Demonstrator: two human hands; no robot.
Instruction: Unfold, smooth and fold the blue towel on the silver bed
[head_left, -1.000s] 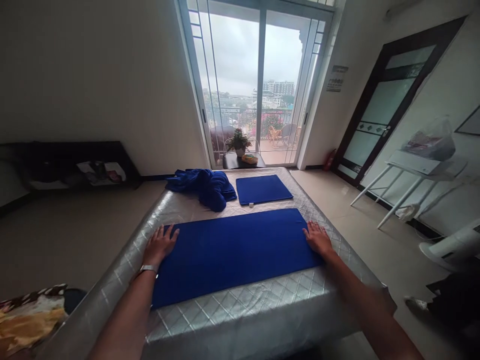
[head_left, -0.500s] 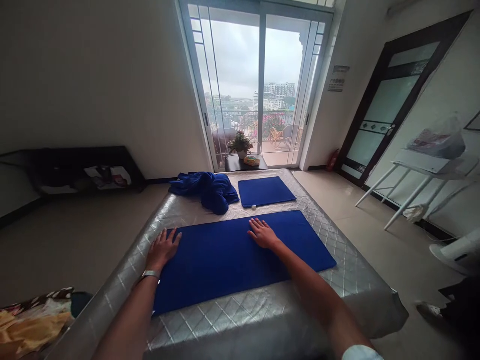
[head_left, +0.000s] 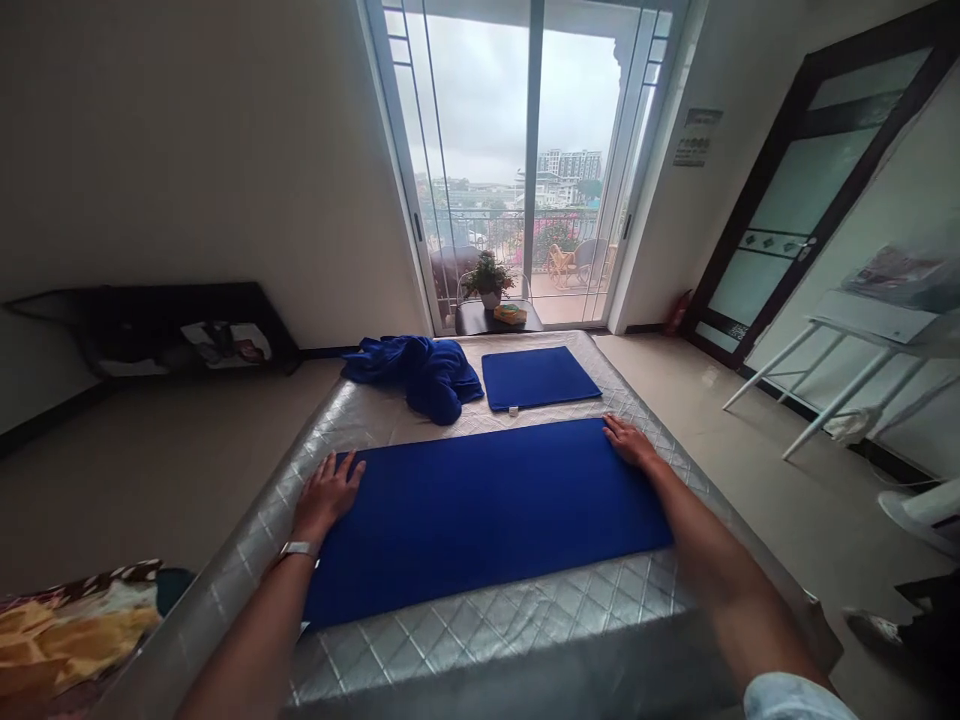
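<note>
A long blue towel (head_left: pixel 480 510) lies spread flat across a silver quilted mattress (head_left: pixel 480 630). My left hand (head_left: pixel 326 492) rests palm down on its left end, fingers stretched out; a watch band circles that wrist. At the towel's far right corner my right hand (head_left: pixel 628 442) lies flat, fingers extended. Beyond it a smaller folded blue towel (head_left: pixel 538 377) lies flat, and a crumpled heap of blue cloth (head_left: pixel 420 372) sits to its left.
A small dark table with a potted plant (head_left: pixel 487 280) stands before the glass balcony door. A low dark shelf (head_left: pixel 157 335) lines the left wall. A white folding table (head_left: pixel 862 345) stands on the right. Patterned fabric (head_left: pixel 67 625) lies at lower left.
My right hand slid from the towel's right end to its middle, then back out to the far right corner. The left hand stayed put.
</note>
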